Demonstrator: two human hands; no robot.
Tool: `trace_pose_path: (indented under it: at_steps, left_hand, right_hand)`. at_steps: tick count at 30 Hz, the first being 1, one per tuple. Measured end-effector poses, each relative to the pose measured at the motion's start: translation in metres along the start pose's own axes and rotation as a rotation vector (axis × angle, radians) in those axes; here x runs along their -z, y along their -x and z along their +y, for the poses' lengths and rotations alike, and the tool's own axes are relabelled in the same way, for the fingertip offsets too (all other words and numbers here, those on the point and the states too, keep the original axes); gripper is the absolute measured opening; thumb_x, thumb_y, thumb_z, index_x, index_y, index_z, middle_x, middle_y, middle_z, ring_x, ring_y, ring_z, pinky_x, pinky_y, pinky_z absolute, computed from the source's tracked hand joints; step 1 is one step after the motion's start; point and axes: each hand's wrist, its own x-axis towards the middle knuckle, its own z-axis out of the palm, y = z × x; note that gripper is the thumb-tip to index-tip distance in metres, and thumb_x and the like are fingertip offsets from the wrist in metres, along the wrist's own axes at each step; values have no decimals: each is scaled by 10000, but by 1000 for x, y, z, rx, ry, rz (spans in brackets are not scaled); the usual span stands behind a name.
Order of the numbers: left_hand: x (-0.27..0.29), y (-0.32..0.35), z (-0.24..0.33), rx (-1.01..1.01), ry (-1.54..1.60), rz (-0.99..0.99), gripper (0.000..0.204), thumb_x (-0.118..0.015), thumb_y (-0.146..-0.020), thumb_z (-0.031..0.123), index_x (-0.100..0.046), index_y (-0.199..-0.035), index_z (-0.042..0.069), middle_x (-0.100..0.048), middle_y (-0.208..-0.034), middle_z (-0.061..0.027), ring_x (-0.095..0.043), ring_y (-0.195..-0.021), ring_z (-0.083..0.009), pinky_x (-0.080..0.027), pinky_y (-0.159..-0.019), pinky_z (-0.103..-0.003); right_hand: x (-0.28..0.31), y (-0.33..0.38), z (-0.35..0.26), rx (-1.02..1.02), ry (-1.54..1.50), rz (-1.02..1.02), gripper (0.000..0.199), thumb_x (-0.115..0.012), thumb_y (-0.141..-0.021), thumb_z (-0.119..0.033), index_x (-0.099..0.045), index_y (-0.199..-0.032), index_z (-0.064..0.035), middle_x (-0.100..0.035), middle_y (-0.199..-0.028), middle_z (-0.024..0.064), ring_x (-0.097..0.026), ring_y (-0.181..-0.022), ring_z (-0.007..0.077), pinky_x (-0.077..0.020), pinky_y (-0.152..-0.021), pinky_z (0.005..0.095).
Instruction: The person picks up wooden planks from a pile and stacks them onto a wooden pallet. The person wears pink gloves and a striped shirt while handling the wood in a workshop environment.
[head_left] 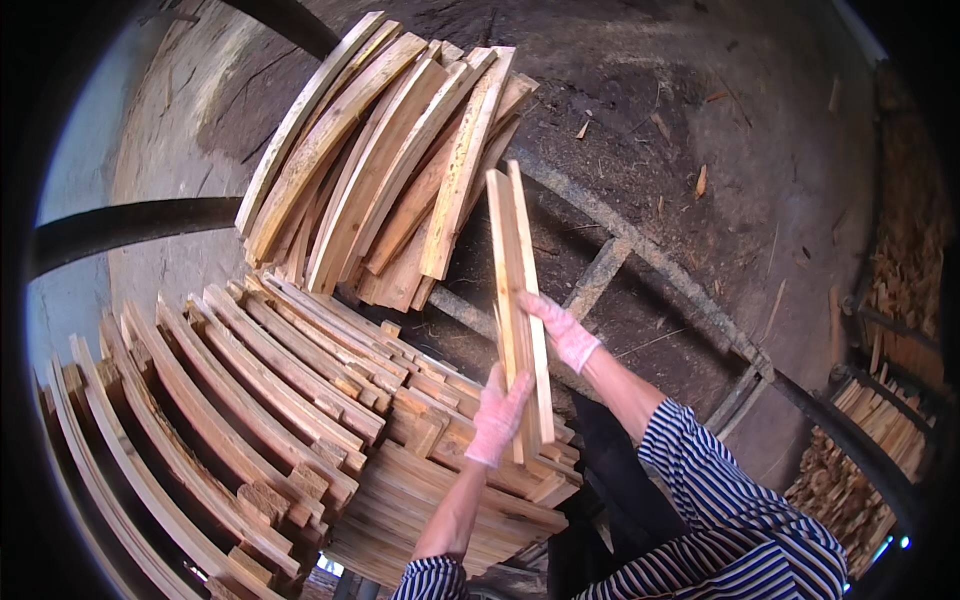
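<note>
Two long, narrow wooden slats [508, 255] are held side by side, standing steeply in front of me with a thin gap between their far ends. My left hand [497, 418], in a thin pale glove, is closed around their lower left side. Gloved the same way, my right hand [562, 330] grips the right-hand slat near mid-length. Under my left hand lies a layered stack of slats [450, 495]. Just beyond and to the left, a loose pile of rough slats [390, 150] leans over at angles.
At the left, rows of slats [240, 400] stand separated by small wooden blocks [262, 502]. A rusty metal frame [610, 262] crosses the dirt floor [740, 130], which carries scattered wood chips. Dark metal bars [150, 222] run beside the pile. More stacked wood [850, 450] sits far right.
</note>
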Motion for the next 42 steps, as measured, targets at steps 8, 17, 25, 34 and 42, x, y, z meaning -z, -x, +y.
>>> trace_pose_path:
  at_steps: [8, 17, 25, 34, 42]
  left_hand:
    - [4, 75, -18, -96, -71, 114, 419, -657, -991, 304, -569, -1300, 35, -709, -1009, -165, -687, -852, -274, -556, -735, -399]
    - [50, -74, 66, -338, -965, -16, 1132, -840, -746, 504, -233, -1583, 42, -283, -1577, -343, -325, -1434, -502, -324, -1168, -548]
    - [107, -225, 81, -231, -662, 270, 1025, -776, -810, 263, -175, -1626, 111, -536, -1416, -259, -616, -1182, -412, -499, -1021, -403]
    - [-11, 30, 36, -479, 39, -79, 965, -836, -851, 288, -275, -1590, 21, -566, -1427, -197, -566, -1285, -255, -466, -1087, -385]
    - [74, 133, 14, -435, 229, 43, 1427, -981, -532, 529, -165, -1569, -13, -375, -1517, -226, -395, -1413, -346, -372, -1166, -463]
  right_hand:
    - [-23, 75, 36, -7, -200, -47, 651, -795, -871, -294, -500, -1390, -34, -682, -1133, 141, -699, -1034, 300, -596, -904, 480]
    - [46, 117, -20, 132, -196, 163, 716, -830, -826, -330, -491, -1366, -5, -643, -1094, 126, -675, -955, 259, -596, -871, 459]
    - [43, 111, -50, 157, -96, 83, 742, -850, -802, -278, -456, -1386, -45, -654, -1121, 145, -690, -986, 263, -623, -852, 438]
    - [16, 67, -53, 56, -281, -206, 747, -838, -817, -430, -561, -1350, 14, -690, -1190, 152, -696, -1067, 290, -582, -970, 430]
    - [-113, 176, 6, 304, 479, -311, 856, -951, -678, -261, -522, -1382, -29, -654, -1261, 101, -630, -1172, 222, -521, -1019, 385]
